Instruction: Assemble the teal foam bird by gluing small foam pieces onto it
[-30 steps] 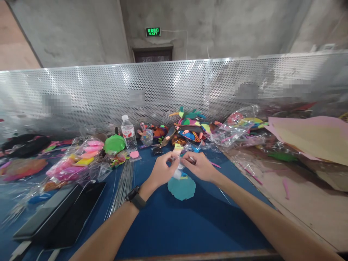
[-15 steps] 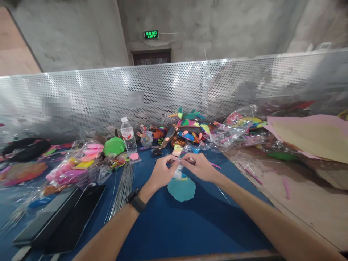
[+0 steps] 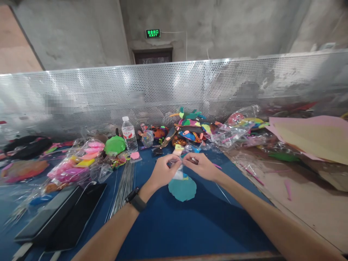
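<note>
Both hands meet over the middle of the blue tabletop, fingers pinched. My left hand (image 3: 165, 169) and my right hand (image 3: 201, 166) grip the upper edge of a small clear plastic bag with white stuff in it (image 3: 178, 175). Their fingertips hide most of that edge, so I cannot tell whether the bag is open. Just below it lies a flat, roundish teal sheet of modelling clay (image 3: 182, 190), with a bit of yellow and blue at its top edge. A dark watch (image 3: 135, 199) is on my left wrist.
Beyond my hands lies a heap of colourful clay figures (image 3: 187, 128). Left are a water bottle (image 3: 128, 135), bagged clay (image 3: 78, 163), thin metal wires (image 3: 123, 192) and dark flat devices (image 3: 76, 217). Paper sheets (image 3: 312, 137) sit right; a perforated metal screen (image 3: 174, 90) stands behind.
My fingertips have moved slightly apart at the top of the bag. The whole view has shifted a little; the teal clay lies where it was.
</note>
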Demonstrator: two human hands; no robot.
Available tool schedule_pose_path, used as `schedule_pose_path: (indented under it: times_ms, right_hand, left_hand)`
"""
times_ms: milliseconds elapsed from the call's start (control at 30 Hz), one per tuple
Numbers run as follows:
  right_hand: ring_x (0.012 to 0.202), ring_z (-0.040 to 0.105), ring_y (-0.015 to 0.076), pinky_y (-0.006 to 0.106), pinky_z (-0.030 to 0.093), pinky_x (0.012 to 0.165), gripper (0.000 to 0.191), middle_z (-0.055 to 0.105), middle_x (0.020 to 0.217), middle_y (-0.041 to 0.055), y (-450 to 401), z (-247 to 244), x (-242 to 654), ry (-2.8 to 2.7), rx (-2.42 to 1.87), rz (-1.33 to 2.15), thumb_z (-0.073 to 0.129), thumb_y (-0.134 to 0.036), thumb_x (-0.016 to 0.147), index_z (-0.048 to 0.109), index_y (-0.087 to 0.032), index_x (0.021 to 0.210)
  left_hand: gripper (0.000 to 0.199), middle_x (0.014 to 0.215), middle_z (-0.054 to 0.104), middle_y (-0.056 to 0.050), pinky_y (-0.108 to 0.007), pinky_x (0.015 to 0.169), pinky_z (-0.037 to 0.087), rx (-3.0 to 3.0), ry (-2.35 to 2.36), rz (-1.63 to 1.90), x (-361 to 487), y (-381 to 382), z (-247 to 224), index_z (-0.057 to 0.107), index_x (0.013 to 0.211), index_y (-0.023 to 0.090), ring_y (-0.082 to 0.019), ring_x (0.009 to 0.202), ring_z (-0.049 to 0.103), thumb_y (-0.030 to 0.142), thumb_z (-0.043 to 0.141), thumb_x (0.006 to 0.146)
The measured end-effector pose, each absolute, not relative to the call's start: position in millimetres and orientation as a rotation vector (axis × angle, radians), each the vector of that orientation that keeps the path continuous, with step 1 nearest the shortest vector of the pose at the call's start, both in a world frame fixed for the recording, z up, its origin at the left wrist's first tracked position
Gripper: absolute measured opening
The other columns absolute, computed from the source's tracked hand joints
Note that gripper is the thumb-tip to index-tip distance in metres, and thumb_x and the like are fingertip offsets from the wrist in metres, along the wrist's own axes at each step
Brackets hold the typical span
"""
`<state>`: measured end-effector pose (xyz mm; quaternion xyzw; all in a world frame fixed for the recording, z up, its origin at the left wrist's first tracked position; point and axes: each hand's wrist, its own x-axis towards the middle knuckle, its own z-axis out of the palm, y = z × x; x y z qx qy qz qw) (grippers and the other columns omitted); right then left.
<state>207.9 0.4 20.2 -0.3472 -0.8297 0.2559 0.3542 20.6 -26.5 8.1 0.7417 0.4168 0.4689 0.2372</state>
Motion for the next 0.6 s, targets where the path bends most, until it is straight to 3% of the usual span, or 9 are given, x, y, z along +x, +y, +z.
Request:
schedule_pose_path:
  times_ms: [233,600]
  right_hand:
    - [0.053,0.038,0.0098,0.024,0.027,0.051,0.032,0.047,0.059,-0.0027,2.6,22.4,208.8,-2.150,-0.952,0.483,0.048,-0.040,0.092,0.062,-0.017,0.076]
    - [0.055,0.041,0.0109,0.023,0.031,0.053,0.031,0.053,0.061,-0.0013,11.8,17.0,212.7,-2.080,-0.965,0.494,0.051,-0.042,0.090,0.065,-0.017,0.078]
  left_hand:
    - [0.021,0.085,0.071,-0.005,-0.025,0.067,0.047,1.971,1.231,1.335,18.8,-22.1,5.6,0.067,0.087,0.016,-0.016,0.076,0.063,0.033,0.055,0.088]
    - [0.028,0.073,0.067,-0.002,-0.023,0.057,0.041,1.981,1.230,1.374,16.1,-21.3,10.0,0.067,0.079,0.015,-0.013,0.062,0.057,0.036,0.052,0.090]
